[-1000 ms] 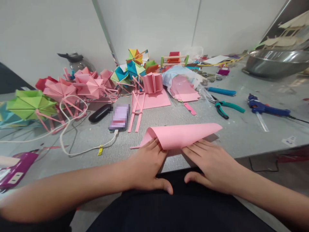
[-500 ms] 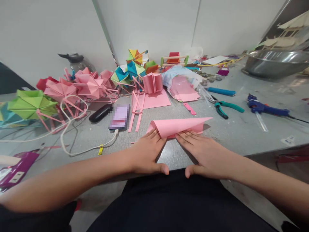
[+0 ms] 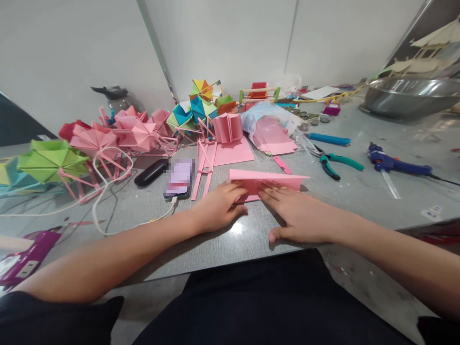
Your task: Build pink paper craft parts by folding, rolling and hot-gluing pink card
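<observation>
1. The folded pink paper (image 3: 268,182) lies flat on the grey table (image 3: 359,196), just above the frame's centre.
2. The left hand (image 3: 219,208) presses its near left edge, fingers flat and together, gripping nothing.
3. The right hand (image 3: 296,215) presses the near middle edge likewise, fingers spread flat.
4. Green pliers (image 3: 338,163) lie to the right, well apart.

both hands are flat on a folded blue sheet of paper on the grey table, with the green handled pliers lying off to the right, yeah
Not quite: the folded paper is pink, not blue, as the head view shows. The rest holds: the left hand and right hand both press flat on it on the grey table, and the green-handled pliers lie off to the right.
</observation>
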The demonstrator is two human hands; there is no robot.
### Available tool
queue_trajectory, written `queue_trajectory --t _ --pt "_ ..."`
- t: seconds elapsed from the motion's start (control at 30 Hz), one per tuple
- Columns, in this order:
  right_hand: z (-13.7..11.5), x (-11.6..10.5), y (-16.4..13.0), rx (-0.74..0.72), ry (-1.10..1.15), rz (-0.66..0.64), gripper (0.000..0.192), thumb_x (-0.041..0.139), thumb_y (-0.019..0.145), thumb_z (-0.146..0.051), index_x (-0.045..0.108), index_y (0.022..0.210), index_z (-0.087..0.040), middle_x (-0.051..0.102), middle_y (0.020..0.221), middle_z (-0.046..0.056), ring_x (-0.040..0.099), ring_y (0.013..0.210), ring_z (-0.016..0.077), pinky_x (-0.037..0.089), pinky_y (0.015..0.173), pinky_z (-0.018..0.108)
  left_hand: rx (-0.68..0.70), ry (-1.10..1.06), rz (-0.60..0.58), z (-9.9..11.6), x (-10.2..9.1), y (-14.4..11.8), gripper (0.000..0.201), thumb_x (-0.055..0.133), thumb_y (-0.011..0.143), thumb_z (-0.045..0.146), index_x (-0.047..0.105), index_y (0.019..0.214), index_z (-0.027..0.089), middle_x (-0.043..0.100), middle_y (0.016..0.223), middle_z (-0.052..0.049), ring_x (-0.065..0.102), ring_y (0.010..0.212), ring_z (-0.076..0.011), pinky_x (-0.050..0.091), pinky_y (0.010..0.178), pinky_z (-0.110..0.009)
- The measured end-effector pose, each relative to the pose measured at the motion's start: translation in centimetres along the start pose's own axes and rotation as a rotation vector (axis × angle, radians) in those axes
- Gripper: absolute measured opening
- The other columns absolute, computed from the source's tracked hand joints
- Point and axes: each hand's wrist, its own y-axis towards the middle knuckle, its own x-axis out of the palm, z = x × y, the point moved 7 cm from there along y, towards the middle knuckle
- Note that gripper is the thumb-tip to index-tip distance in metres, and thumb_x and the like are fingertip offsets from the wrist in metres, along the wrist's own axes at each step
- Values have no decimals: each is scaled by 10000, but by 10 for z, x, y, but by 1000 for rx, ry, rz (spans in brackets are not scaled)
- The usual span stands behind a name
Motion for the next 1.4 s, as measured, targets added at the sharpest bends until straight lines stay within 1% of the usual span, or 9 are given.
queue_trajectory --t 0.07,0.17,0.33,0.43,0.77,0.9,1.1,1.23,1.4 --pt "-1 -1 1 -5 14 6 1240 619 902 -963 467 1726 -50 460 1746 313 412 1665 464 402 1337 607 -44 -14 64 0 -6 1 202 650 1115 301 782 1145 150 790 1248 -138 734 1243 -287 578 1132 -452" --pt "1 -1 3 8 25 -4 1195 598 945 -929 480 1709 -18 440 1748 322 398 1672 464 403 1337 615 -64 30 85 1 -7 3 162 657 1089 209 778 998 151 795 1080 -102 760 1096 -266 616 1058 -435" --pt "2 -6 11 41 10 8 689 461 1162 -547 601 1639 -69 553 1700 247 504 1626 378 448 1327 557 -11 133 103 0 0 8 200 588 1116 202 747 1020 129 805 1098 -129 773 1096 -285 639 1052 -459" --pt "-6 -9 8 55 -21 47 584 502 1150 -410 645 1592 -55 595 1665 253 544 1598 372 455 1328 547 76 127 132 4 1 4 220 557 1125 192 731 1001 138 810 1120 -126 776 1106 -274 648 1047 -435" --pt "-80 4 -53 -152 -150 212 608 580 1144 -463 646 1565 -28 713 1520 279 698 1436 391 591 1195 542 264 144 257 63 -9 -55 390 428 1184 185 702 909 145 818 986 -106 795 976 -240 674 904 -375" --pt "-81 10 -56 -148 -68 176 809 644 1085 -660 608 1622 -56 675 1567 278 674 1462 406 575 1213 563 207 167 211 70 -7 -65 374 461 1156 153 708 876 160 786 862 -61 750 791 -210 663 813 -361" --pt "-74 11 -50 -130 19 98 1011 613 1026 -808 560 1654 -17 612 1619 316 586 1543 455 517 1267 608 126 220 127 79 -1 -75 227 574 1114 242 749 1022 132 792 928 -105 775 911 -281 687 892 -435" --pt "-69 12 -45 -81 77 15 1145 594 974 -891 513 1679 8 531 1674 345 508 1595 494 479 1287 652 99 249 19 77 11 -78 559 576 1141 532 696 1359 31 791 1276 -242 769 1240 -372 627 1125 -500" --pt "-58 9 -33 -59 169 -53 1289 598 916 -953 394 1739 18 279 1799 337 321 1698 480 371 1363 630 31 198 -155 55 25 -76 1193 370 1009 946 485 1620 -72 484 1682 -400 443 1631 -527 449 1308 -628"
